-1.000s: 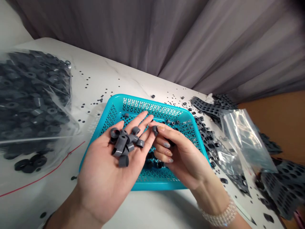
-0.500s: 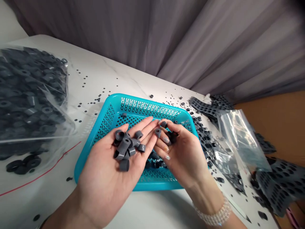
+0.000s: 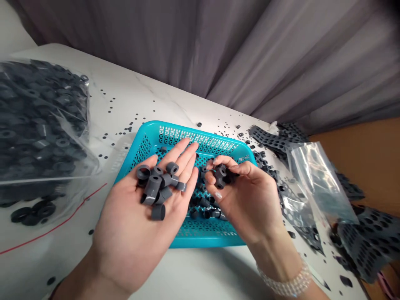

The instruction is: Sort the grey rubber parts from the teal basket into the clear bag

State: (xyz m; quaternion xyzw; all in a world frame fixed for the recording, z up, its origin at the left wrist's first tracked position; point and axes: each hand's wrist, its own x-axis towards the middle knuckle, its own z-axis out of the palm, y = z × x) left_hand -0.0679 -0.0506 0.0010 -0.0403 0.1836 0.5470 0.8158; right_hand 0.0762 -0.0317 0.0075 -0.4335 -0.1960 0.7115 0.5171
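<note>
My left hand [image 3: 142,221] lies palm up with fingers stretched out, and a pile of several grey rubber rings [image 3: 156,187] rests on it. It hovers over the left half of a turquoise mesh basket [image 3: 187,135]. My right hand [image 3: 246,200] is curled over the basket's right half, its fingertips pinched on a few grey rings [image 3: 220,175]. More grey rings [image 3: 204,206] lie on the basket floor between the two hands.
A big clear bag full of dark rings [image 3: 34,129] sits at the left. Punched grey rubber sheets [image 3: 368,241] and an empty clear bag [image 3: 318,179] lie at the right. Small dark punch-outs [image 3: 109,110] dot the white table. Grey curtain behind.
My right hand has pulled away from the left palm and turned up, now holding a few rings. The left palm has shifted slightly left with its pile.
</note>
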